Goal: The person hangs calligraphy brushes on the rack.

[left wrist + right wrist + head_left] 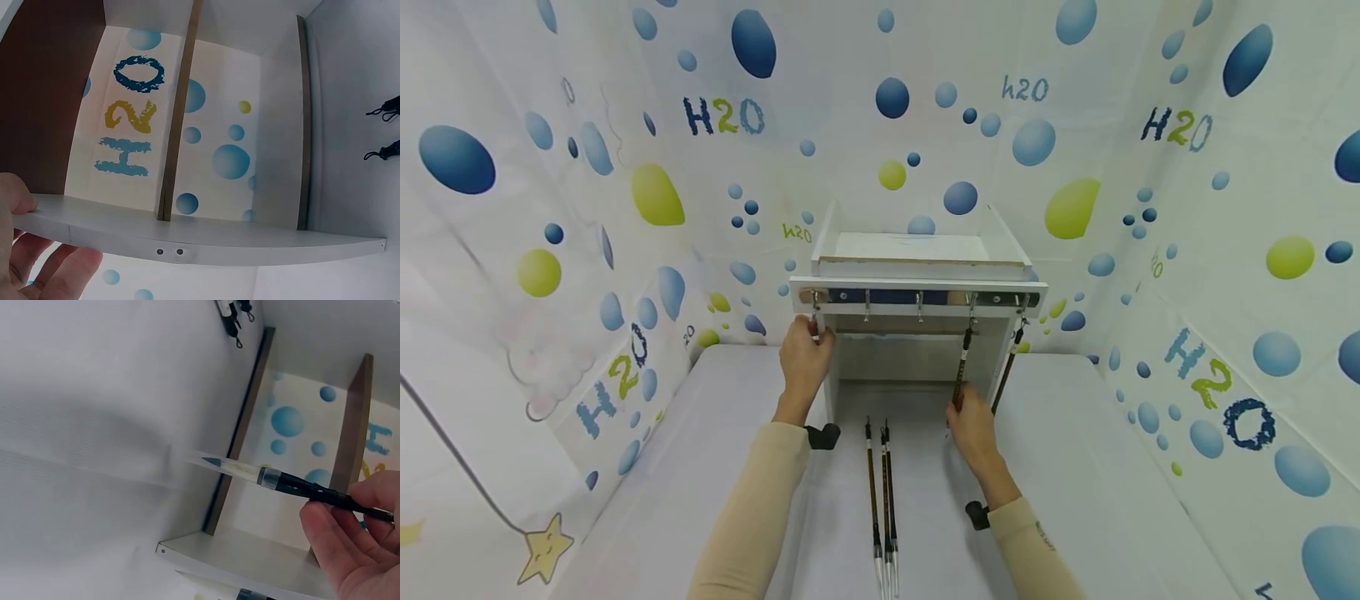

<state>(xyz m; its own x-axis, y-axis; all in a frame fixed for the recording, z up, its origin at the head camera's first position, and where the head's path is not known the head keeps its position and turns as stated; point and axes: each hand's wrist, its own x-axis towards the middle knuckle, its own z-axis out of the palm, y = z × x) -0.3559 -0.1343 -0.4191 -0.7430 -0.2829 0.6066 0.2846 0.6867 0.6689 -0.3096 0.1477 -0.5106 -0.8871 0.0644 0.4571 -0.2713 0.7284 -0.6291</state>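
In the middle of the frame a white rack (917, 285) is stood on the bench (1060, 450), and across its front a row of hooks (867, 305) is fixed. By the right hand (976, 429), just right of centre, a brush (963, 361) is grasped low on its handle between thumb and fingers; in the right wrist view its tip, covered by a clear cap (240, 467), is seen pointed towards the left of the frame. The brush's top end is placed at the fourth hook (972, 303) from the left, though whether it is fully seated there cannot be told. By the left hand (805, 358), left of centre, the edge of the rack's side panel (219, 249) is gripped, with the thumb laid on one face and the fingers on the other.

Another brush (1009, 367) is hung at the far right of the row, and three more brushes (874, 483) are laid side by side on the bench, lower centre of the frame. The step in hand is judged to be the hanging of the held brush while the rack is steadied. For the next move, the hold on the hook should be checked and the brush let down gently before it is released; then one of the loose brushes should be picked up
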